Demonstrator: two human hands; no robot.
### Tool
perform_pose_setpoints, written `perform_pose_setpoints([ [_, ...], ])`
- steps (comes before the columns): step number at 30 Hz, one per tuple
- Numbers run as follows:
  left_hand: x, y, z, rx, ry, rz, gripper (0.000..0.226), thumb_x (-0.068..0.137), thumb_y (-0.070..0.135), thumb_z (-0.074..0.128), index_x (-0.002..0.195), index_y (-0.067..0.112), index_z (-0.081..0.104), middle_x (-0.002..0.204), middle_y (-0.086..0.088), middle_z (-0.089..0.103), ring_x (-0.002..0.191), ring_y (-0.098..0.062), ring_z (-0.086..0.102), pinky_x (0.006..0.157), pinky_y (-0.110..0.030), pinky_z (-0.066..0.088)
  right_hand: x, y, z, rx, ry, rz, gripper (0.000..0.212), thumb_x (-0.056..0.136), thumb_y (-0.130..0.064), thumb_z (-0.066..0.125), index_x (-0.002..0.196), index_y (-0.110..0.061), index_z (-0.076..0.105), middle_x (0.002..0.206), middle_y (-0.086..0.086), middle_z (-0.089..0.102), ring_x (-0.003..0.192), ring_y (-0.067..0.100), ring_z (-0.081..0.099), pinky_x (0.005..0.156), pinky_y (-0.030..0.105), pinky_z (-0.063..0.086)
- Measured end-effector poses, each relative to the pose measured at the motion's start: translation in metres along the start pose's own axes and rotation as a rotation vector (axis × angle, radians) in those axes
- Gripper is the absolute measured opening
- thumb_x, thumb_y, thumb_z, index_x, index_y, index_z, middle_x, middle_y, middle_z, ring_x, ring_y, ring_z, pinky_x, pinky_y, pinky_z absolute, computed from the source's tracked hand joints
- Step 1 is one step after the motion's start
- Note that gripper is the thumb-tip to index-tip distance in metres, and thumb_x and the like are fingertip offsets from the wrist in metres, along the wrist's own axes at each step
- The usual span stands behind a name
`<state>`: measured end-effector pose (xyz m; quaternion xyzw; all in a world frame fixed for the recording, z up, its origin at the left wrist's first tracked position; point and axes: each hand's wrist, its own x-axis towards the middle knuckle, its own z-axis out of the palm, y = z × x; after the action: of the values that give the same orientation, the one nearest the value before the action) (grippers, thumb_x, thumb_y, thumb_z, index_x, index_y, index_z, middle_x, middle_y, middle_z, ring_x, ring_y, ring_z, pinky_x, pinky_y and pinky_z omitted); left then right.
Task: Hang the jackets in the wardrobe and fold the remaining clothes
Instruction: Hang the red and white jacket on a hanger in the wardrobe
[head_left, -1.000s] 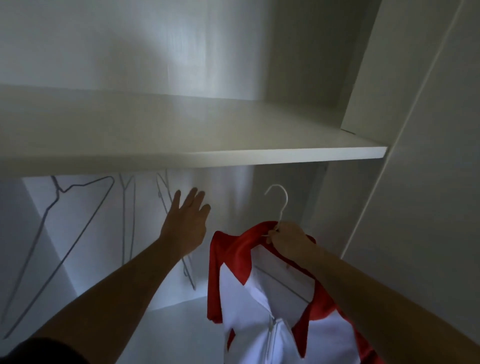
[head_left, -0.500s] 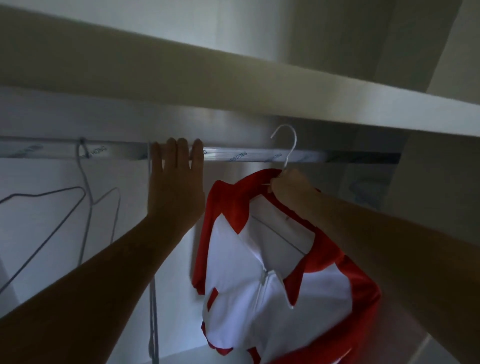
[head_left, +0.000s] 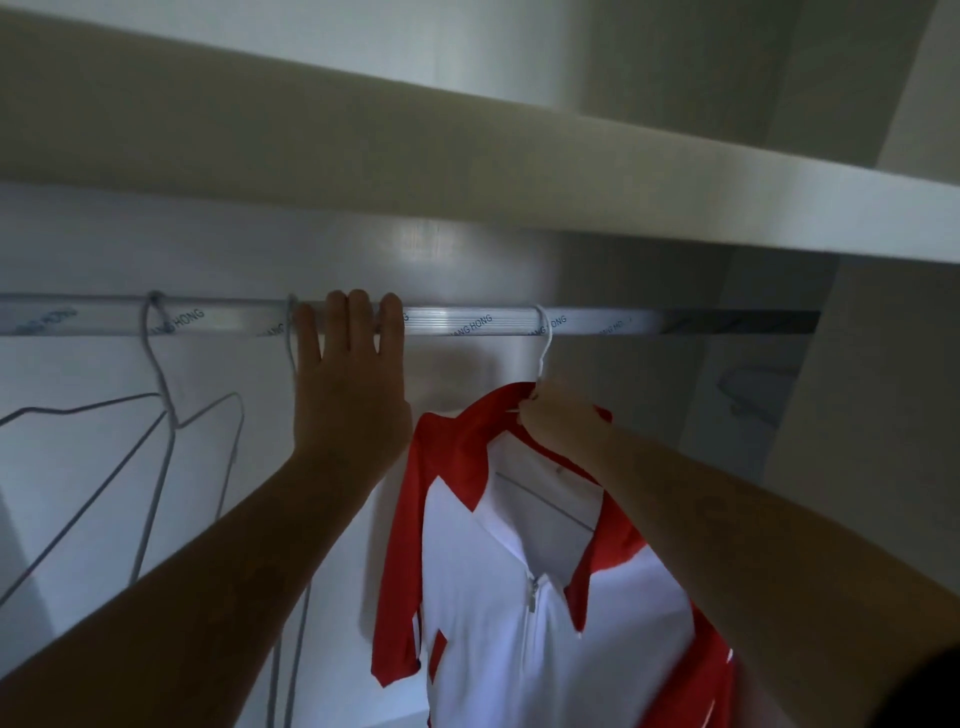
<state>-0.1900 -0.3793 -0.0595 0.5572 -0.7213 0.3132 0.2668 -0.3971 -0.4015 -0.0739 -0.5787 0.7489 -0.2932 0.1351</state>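
The red-and-white zip jacket (head_left: 519, 623) sits on a white wire hanger (head_left: 543, 348) whose hook is looped over the wardrobe rail (head_left: 467, 322), so this jacket is all but hung. In the dim light it is hard to tell whether the hook already bears the full weight. Letting go is what remains here, and any other jackets and the clothes to fold lie out of view. Two empty wire hangers (head_left: 161, 374) hang further left, under the shelf (head_left: 467, 171). The right hand (head_left: 561, 421) reaches up and pinches the hanger's neck at the red collar. The left hand (head_left: 350, 395) is raised with flat, straight fingers, their tips resting against the rail and holding nothing.
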Motion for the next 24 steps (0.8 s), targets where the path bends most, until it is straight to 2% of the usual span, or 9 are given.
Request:
perform_pose_setpoints([
  [2, -0.003, 0.009, 0.001, -0.018, -0.027, -0.049, 0.081, 0.084, 0.022, 0.051, 0.149, 0.004, 0.007, 0.153, -0.025, 0.015, 0.144, -0.041, 0.009, 0.117, -0.057, 0.006, -0.016, -0.001, -0.005, -0.244, 0.071, -0.078, 0.011, 0.092, -0.013, 0.047, 0.082, -0.012, 0.051, 0.087, 0.006, 0.058, 0.068, 0.014, 0.054, 0.055, 0.021, 0.04],
  [3, -0.008, 0.016, 0.001, -0.045, -0.049, -0.081, 0.083, 0.087, 0.029, 0.048, 0.15, 0.007, -0.002, 0.156, -0.024, 0.003, 0.146, -0.04, -0.001, 0.117, -0.057, 0.002, -0.028, 0.0, -0.005, -0.353, 0.125, -0.132, 0.013, 0.092, -0.011, 0.047, 0.101, -0.006, 0.054, 0.102, 0.011, 0.06, 0.084, 0.019, 0.06, 0.065, 0.022, 0.045],
  [6, -0.037, 0.049, 0.007, -0.129, -0.156, -0.119, 0.079, 0.092, 0.045, 0.029, 0.15, 0.012, -0.012, 0.158, -0.019, -0.014, 0.146, -0.036, -0.01, 0.114, -0.056, -0.002, -0.071, 0.013, 0.003, -0.477, 0.231, -0.312, 0.056, 0.092, -0.015, 0.048, 0.144, -0.004, 0.029, 0.141, 0.015, 0.043, 0.127, 0.027, 0.045, 0.104, 0.031, 0.038],
  [9, -0.077, 0.083, 0.027, -0.21, -0.455, -0.142, 0.07, 0.091, 0.044, 0.043, 0.148, 0.014, 0.015, 0.156, -0.014, 0.021, 0.143, -0.032, 0.022, 0.113, -0.052, 0.019, -0.107, 0.036, 0.008, -0.658, 0.211, -0.46, 0.06, 0.093, -0.028, 0.05, 0.147, -0.014, 0.028, 0.147, 0.009, 0.038, 0.135, 0.026, 0.036, 0.111, 0.039, 0.029],
  [11, -0.1, 0.099, 0.046, -0.396, -0.721, -0.191, 0.039, 0.09, 0.036, 0.049, 0.123, 0.016, 0.048, 0.126, -0.007, 0.056, 0.117, -0.024, 0.055, 0.092, -0.036, 0.042, -0.124, 0.054, 0.014, -0.801, 0.13, -0.524, 0.05, 0.09, -0.036, 0.058, 0.135, -0.018, 0.045, 0.139, 0.008, 0.047, 0.131, 0.027, 0.041, 0.112, 0.042, 0.028],
  [14, -0.131, 0.117, 0.079, -0.542, -0.976, -0.195, 0.019, 0.089, 0.022, 0.05, 0.1, 0.01, 0.06, 0.102, -0.007, 0.066, 0.094, -0.02, 0.065, 0.075, -0.027, 0.049, -0.138, 0.078, 0.03, -0.984, 0.051, -0.577, 0.033, 0.085, -0.04, 0.062, 0.11, -0.019, 0.062, 0.12, 0.007, 0.059, 0.119, 0.027, 0.051, 0.11, 0.049, 0.031],
  [18, -0.154, 0.134, 0.115, -0.595, -0.931, -0.275, 0.036, 0.095, 0.033, 0.049, 0.125, 0.013, 0.051, 0.12, 0.0, 0.062, 0.11, -0.017, 0.06, 0.09, -0.026, 0.049, -0.13, 0.096, 0.044, -1.094, -0.005, -0.562, 0.039, 0.092, -0.032, 0.056, 0.126, -0.014, 0.049, 0.12, 0.011, 0.058, 0.12, 0.03, 0.049, 0.114, 0.048, 0.022],
  [21, -0.151, 0.147, 0.13, -0.685, -0.761, -0.371, 0.043, 0.094, 0.039, 0.053, 0.129, 0.013, 0.045, 0.121, -0.002, 0.061, 0.109, -0.017, 0.061, 0.093, -0.029, 0.051, -0.122, 0.098, 0.041, -1.12, -0.009, -0.584, 0.015, 0.087, -0.017, 0.059, 0.101, -0.012, 0.056, 0.098, 0.007, 0.064, 0.105, 0.029, 0.055, 0.113, 0.048, 0.023],
  [24, -0.143, 0.157, 0.135, -0.717, -0.601, -0.434, 0.034, 0.097, 0.035, 0.05, 0.122, 0.011, 0.048, 0.115, -0.004, 0.063, 0.101, -0.016, 0.064, 0.085, -0.027, 0.054, -0.118, 0.105, 0.038, -1.027, 0.015, -0.612, 0.01, 0.082, -0.017, 0.06, 0.09, -0.016, 0.054, 0.087, 0.004, 0.064, 0.096, 0.026, 0.057, 0.111, 0.046, 0.027],
])
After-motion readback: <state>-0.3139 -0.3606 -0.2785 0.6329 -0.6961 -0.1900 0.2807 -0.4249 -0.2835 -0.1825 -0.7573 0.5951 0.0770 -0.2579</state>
